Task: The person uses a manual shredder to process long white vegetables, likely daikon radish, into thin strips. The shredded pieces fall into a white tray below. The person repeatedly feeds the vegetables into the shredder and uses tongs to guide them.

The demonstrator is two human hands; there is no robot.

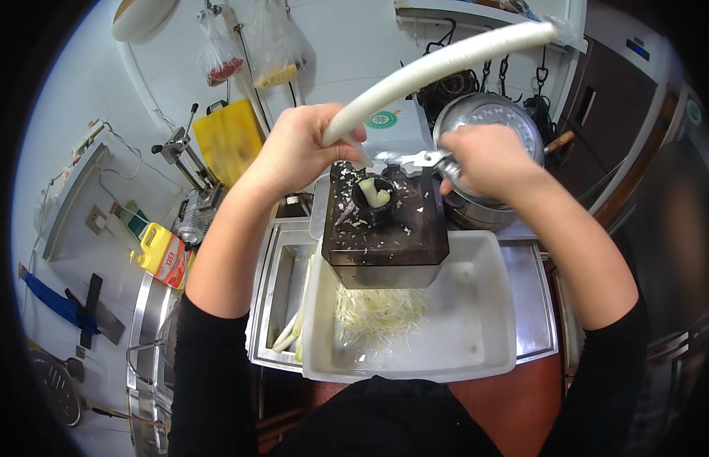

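Observation:
My left hand grips the lower end of a long white leek stalk, which slants up to the right. My right hand is closed on the handles of metal kitchen scissors, whose blades point left near the stalk's lower end. Below both hands stands a vegetable shredding machine with a dark top littered with white bits. Pale stalk pieces stick up in its round feed opening. Fine pale shreds lie in a white plastic tub under the machine.
Left of the tub, more stalks lie in a steel basin. A lidded steel pot stands behind my right hand. A yellow cutting board, a metal hand press and a yellow jug are at the left.

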